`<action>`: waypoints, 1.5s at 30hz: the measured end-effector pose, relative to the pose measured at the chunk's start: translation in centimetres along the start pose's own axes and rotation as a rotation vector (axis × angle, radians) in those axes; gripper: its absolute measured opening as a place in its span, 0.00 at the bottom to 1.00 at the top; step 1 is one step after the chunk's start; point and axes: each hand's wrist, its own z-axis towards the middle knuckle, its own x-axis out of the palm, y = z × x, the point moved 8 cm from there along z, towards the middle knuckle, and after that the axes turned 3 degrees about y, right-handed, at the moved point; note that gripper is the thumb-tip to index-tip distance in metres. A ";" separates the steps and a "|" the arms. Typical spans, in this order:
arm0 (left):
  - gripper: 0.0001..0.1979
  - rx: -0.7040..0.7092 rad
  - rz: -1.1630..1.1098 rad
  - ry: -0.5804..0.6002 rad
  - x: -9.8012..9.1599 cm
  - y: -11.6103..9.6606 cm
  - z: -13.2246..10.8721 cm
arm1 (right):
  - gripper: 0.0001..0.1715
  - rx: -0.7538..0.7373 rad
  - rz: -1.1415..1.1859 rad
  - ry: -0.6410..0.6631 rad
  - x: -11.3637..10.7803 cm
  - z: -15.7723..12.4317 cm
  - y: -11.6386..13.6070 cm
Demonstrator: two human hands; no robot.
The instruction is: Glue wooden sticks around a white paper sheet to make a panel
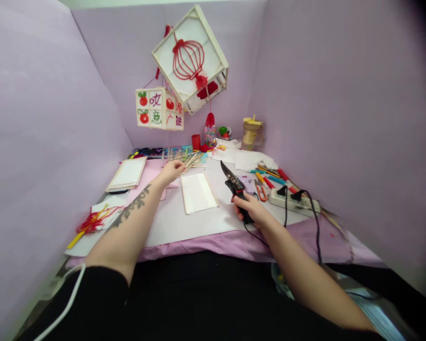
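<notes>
My left hand (173, 170) reaches far across the table, its fingers closed on thin wooden sticks (191, 160) from a loose pile. My right hand (252, 210) is wrapped around the black and red handles of a pair of cutting pliers (234, 183), whose dark blades point up and away to the left. A white rectangular paper panel (198, 192) lies flat on the table between my two hands. A white sheet (184, 220) covers the table in front of me.
Two paper lanterns (190, 57) hang above the back of the table. A white frame stack (128, 174) lies at left, red tassels (92, 221) nearer. At right are a power strip (294, 200) with black cables, coloured pens (270, 176), small scissors (260, 190), and jars (251, 133) at the back.
</notes>
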 end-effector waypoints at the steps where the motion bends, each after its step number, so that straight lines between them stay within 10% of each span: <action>1: 0.09 0.004 0.007 0.007 0.4 0.4 1.1 | 0.22 -0.003 0.001 0.006 0.0 0.0 0.0; 14: 0.09 -0.003 0.163 0.144 4.3 5.2 6.2 | 0.23 0.013 0.027 0.034 -0.2 0.1 0.1; 45: 0.14 0.061 0.353 0.139 5.0 3.0 5.6 | 0.20 -0.010 0.051 0.059 -0.2 0.3 -0.1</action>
